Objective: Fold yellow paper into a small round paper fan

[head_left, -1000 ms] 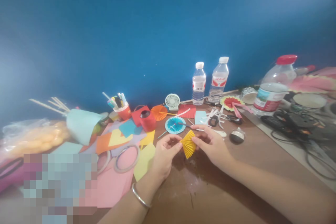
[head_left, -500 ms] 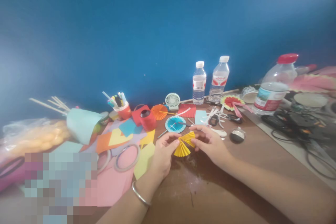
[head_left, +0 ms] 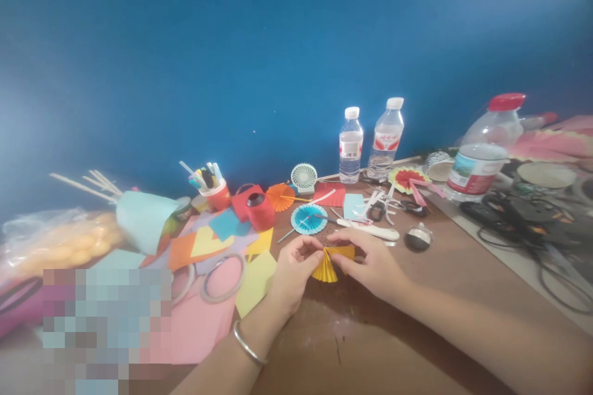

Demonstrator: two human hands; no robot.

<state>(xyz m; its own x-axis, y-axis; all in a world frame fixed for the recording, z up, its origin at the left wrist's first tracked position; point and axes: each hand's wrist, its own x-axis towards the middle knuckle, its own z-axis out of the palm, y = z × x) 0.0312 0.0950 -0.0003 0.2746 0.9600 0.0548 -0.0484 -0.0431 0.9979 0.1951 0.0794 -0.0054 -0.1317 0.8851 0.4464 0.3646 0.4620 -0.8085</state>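
Yellow paper fan (head_left: 330,264) is being pinched by left hand (head_left: 291,266) and right hand (head_left: 376,265), fingertips clamped on its pleats, just in front of the blue rosette (head_left: 309,219). Probably light and crushable, so best taken at the gathered centre.

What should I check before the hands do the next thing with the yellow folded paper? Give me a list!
1. Both hands grip the paper: left hand and right hand pinch the yellow pleated paper. Ok.
2. Pleats gathered at one point: they meet between the fingertips. Ok.
3. Paper spread into a full round like the blue fan: only partly open. Not ok.
4. Glue or tape on the pleats: cannot tell.
5. Bare table under the hands: ok.
6. Tape ring close by: it lies on the papers beside the left hand. Ok.
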